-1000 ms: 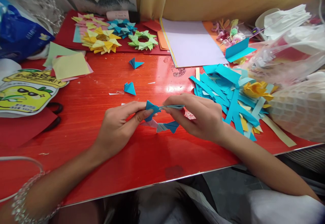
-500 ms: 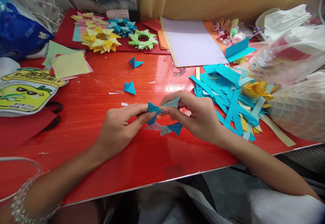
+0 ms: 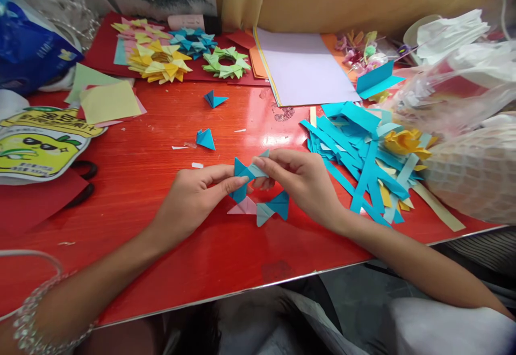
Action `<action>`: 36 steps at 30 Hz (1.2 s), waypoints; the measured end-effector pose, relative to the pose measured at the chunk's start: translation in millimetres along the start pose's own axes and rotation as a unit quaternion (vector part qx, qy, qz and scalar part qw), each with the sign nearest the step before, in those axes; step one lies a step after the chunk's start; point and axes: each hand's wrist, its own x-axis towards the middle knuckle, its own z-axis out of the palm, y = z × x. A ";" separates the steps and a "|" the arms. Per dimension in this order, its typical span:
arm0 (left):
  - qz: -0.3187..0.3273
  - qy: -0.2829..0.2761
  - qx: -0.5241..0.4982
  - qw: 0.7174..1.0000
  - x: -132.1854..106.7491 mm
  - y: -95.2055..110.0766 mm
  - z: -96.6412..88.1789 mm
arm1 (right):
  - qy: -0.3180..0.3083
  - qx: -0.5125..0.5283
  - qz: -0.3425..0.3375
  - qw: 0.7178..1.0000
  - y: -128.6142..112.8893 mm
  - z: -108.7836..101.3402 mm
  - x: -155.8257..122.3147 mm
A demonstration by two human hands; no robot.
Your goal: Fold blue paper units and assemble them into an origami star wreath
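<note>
Between my hands is a partly curved chain of folded paper pieces (image 3: pixel 264 214) in blue, pale blue and pink. My left hand (image 3: pixel 197 191) pinches a blue piece (image 3: pixel 241 168) at the chain's left end between thumb and index finger. With thumb and fingers, my right hand (image 3: pixel 304 180) grips the pale blue piece (image 3: pixel 258 170) that meets it. The pink and lower blue pieces hang below the fingers, over the table. Beyond my left hand lie two loose folded blue pieces, one nearer (image 3: pixel 206 139) and one farther (image 3: pixel 215 99). Some fingertips are hidden behind the paper.
Paper rings, among them a yellow one (image 3: pixel 158 63) and a green one (image 3: pixel 226 63), lie at the back of the red table (image 3: pixel 169 269). Blue paper strips (image 3: pixel 363 156) are heaped on the right. A lilac sheet stack (image 3: pixel 302 67) and square papers (image 3: pixel 110 101) lie farther back.
My right hand has moved slightly left and closer over the pale blue piece, covering more of it. The chain has tilted, so its pink and lower pieces show more fully.
</note>
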 end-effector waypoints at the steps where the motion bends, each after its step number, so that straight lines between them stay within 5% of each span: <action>1: -0.002 0.000 0.001 1.000 0.4 -0.3 0.1 | 0.008 -0.008 -0.001 1.000 0.1 2.1 -0.7; 12: -0.030 -0.030 -0.038 0.998 4.4 -0.9 -0.7 | 0.029 -0.146 -0.022 0.989 0.5 4.2 1.9; 18: -0.050 -0.046 -0.121 0.990 6.1 -2.4 -0.6 | -0.039 -0.135 -0.034 0.989 -2.7 -1.3 7.9; 23: -0.082 -0.045 -0.191 0.977 6.0 -2.1 -1.8 | -0.075 -0.135 -0.032 0.987 4.1 -24.7 43.9; 26: -0.061 -0.061 -0.215 0.973 4.2 -0.5 -3.0 | -0.121 -0.216 -0.111 0.962 18.2 -29.2 77.4; 31: -0.054 -0.150 -0.249 0.955 1.1 5.7 -4.8 | -0.232 -0.318 -0.245 0.886 38.4 7.6 116.9; 34: -0.062 -0.155 -0.253 0.953 1.2 7.8 -4.6 | -0.214 -0.306 -0.268 0.888 40.3 32.3 124.9; 36: -0.058 -0.134 -0.254 0.956 2.0 7.1 -4.0 | -0.194 -0.257 -0.248 0.914 38.1 38.7 124.9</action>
